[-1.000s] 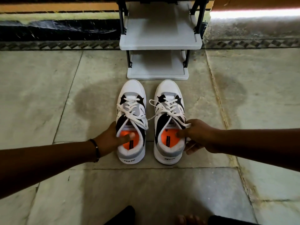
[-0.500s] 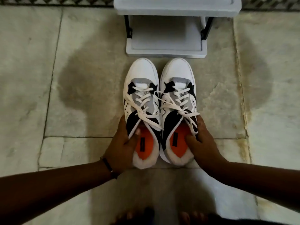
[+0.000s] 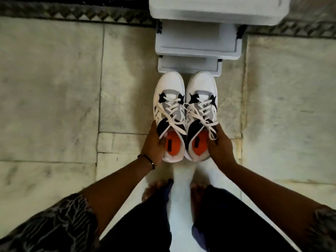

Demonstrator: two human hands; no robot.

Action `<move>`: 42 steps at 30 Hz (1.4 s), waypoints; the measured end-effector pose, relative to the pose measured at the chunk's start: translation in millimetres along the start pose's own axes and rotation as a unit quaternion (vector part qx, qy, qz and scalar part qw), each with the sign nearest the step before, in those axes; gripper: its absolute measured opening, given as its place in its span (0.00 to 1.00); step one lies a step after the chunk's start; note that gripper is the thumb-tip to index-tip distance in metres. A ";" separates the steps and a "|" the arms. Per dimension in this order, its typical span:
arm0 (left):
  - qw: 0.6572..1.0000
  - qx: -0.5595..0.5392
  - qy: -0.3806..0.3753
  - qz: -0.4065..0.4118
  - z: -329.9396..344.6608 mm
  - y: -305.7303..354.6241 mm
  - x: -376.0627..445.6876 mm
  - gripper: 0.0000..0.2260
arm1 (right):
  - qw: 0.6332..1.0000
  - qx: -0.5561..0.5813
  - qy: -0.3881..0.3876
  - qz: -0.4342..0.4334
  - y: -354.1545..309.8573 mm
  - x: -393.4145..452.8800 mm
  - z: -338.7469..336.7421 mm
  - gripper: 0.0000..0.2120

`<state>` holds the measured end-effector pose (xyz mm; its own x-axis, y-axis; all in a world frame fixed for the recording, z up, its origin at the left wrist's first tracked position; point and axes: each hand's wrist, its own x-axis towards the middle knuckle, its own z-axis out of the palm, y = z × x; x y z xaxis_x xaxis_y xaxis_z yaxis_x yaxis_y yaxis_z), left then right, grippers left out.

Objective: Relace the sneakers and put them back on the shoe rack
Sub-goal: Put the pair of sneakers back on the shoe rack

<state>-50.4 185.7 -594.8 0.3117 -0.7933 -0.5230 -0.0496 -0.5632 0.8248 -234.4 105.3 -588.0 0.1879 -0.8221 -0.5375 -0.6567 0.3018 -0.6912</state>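
Note:
Two white, grey and black sneakers with white laces and orange insoles are pressed side by side, toes pointing at the shoe rack. My left hand (image 3: 153,144) grips the collar of the left sneaker (image 3: 170,106), thumb inside the opening. My right hand (image 3: 219,145) grips the collar of the right sneaker (image 3: 201,104) the same way. Both are laced and held above the floor. The grey tiered shoe rack (image 3: 198,51) stands right ahead; the toes reach its lowest shelf edge.
Pale stone floor tiles (image 3: 54,88) spread on both sides. A dark patterned border strip (image 3: 72,13) runs along the wall at the top. My bare feet (image 3: 154,190) and dark trousers are just below the sneakers.
The sneakers have come together, left the floor and moved toward the rack. The view has risen and tilted down, so my feet and legs now show.

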 end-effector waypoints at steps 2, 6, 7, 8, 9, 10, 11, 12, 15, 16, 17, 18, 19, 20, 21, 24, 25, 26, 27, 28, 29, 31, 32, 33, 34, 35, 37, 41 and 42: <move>1.000 0.009 0.013 -0.018 -5.5 28.2 -26.5 0.25 | 1.000 0.008 0.008 -0.009 -25.2 -25.7 -19.3 0.26; 1.000 0.019 0.016 -0.007 -28.1 102.9 -88.4 0.23 | 0.999 0.037 0.016 -0.008 -88.9 -84.8 -66.3 0.25; 1.000 0.024 0.017 0.002 -33.9 119.9 -102.2 0.22 | 0.998 0.057 0.013 -0.010 -102.9 -98.1 -76.0 0.26; 0.999 0.029 0.017 0.011 -40.6 136.4 -113.9 0.21 | 0.996 0.088 0.010 -0.009 -118.0 -110.5 -85.8 0.26; 0.999 0.034 0.018 0.015 -46.8 151.2 -123.1 0.21 | 0.992 0.122 0.005 -0.008 -132.3 -121.3 -93.6 0.26; 0.999 0.034 0.021 0.016 -51.9 164.0 -130.9 0.21 | 0.988 0.152 0.004 -0.007 -144.6 -130.3 -99.3 0.25; 0.999 0.036 0.027 0.018 -56.4 176.7 -137.9 0.21 | 0.985 0.174 0.006 -0.007 -157.7 -138.2 -103.4 0.24; 0.999 0.037 0.032 0.023 -59.7 186.7 -143.3 0.21 | 0.982 0.189 0.010 -0.006 -167.8 -143.7 -105.1 0.23; 0.999 0.025 0.043 0.017 -69.7 215.2 -150.3 0.21 | 0.975 0.220 0.028 0.012 -193.2 -152.2 -109.0 0.22; 0.999 0.022 0.044 0.017 -72.5 222.5 -149.3 0.21 | 0.974 0.225 0.034 0.013 -199.3 -152.4 -110.5 0.22; 0.999 0.021 0.044 0.016 -74.9 228.7 -147.5 0.21 | 0.973 0.229 0.040 0.014 -203.6 -151.5 -111.9 0.22; 0.999 0.021 0.043 0.015 -77.6 234.6 -144.1 0.22 | 0.972 0.229 0.044 0.014 -207.0 -149.4 -115.2 0.21; 0.999 0.020 0.044 0.015 -79.6 240.8 -140.0 0.23 | 0.972 0.227 0.051 0.013 -211.5 -146.2 -116.2 0.21; 0.999 0.018 0.046 0.015 -80.6 246.4 -133.6 0.24 | 0.972 0.227 0.057 0.009 -213.5 -140.7 -117.6 0.20; 0.999 0.019 0.047 0.013 -81.1 252.9 -126.4 0.25 | 0.969 0.237 0.066 0.010 -216.6 -133.4 -118.7 0.19; 0.998 0.031 0.046 0.010 -80.6 271.3 -98.2 0.27 | 0.953 0.292 0.082 0.022 -224.6 -107.6 -125.4 0.18; 0.998 0.033 0.049 0.014 -81.0 276.9 -86.8 0.27 | 0.957 0.280 0.078 0.012 -230.4 -98.9 -129.2 0.18; 0.998 0.034 0.052 0.019 -81.7 281.6 -74.3 0.27 | 0.961 0.265 0.074 -0.006 -236.8 -88.5 -132.8 0.18; 0.998 0.035 0.055 0.021 -82.6 286.2 -63.4 0.27 | 0.964 0.256 0.070 -0.021 -243.8 -79.5 -136.8 0.19; 0.998 0.034 0.056 0.021 -83.2 290.3 -50.1 0.27 | 0.965 0.253 0.064 -0.033 -251.2 -67.9 -142.3 0.19; 0.998 0.036 0.056 0.020 -84.0 295.2 -37.6 0.27 | 0.965 0.250 0.059 -0.045 -258.5 -55.4 -145.4 0.19; 0.997 0.040 0.062 0.018 -85.5 304.6 -13.4 0.27 | 0.966 0.249 0.046 -0.060 -270.2 -28.8 -153.5 0.18; 0.997 0.044 0.067 0.018 -86.3 308.3 -3.6 0.27 | 0.965 0.253 0.042 -0.058 -274.9 -16.9 -156.3 0.18; 0.996 0.048 0.073 0.021 -86.6 312.6 6.4 0.27 | 0.963 0.261 0.040 -0.057 -281.0 -5.2 -159.6 0.18; 0.995 0.050 0.078 0.025 -86.3 316.3 17.9 0.27 | 0.961 0.268 0.039 -0.053 -287.3 7.5 -163.0 0.18; 0.995 0.051 0.081 0.029 -85.1 319.9 29.7 0.28 | 0.959 0.276 0.035 -0.049 -291.9 20.9 -165.0 0.18; 0.995 0.044 0.084 0.035 -82.8 324.6 48.3 0.28 | 0.957 0.285 0.031 -0.048 -300.1 41.0 -166.9 0.17; 0.994 0.052 0.089 0.038 -76.5 331.0 83.8 0.27 | 0.957 0.283 0.049 -0.043 -305.3 81.4 -169.7 0.17; 0.994 0.054 0.090 0.036 -74.8 332.0 91.1 0.28 | 0.957 0.282 0.055 -0.044 -306.1 89.0 -170.2 0.17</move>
<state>32.6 -56.3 -352.5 0.4676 -0.7840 -0.4083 -0.1765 -0.5354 0.8260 -141.0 -142.4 -342.0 0.1264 -0.8928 -0.4324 -0.1371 0.4160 -0.8990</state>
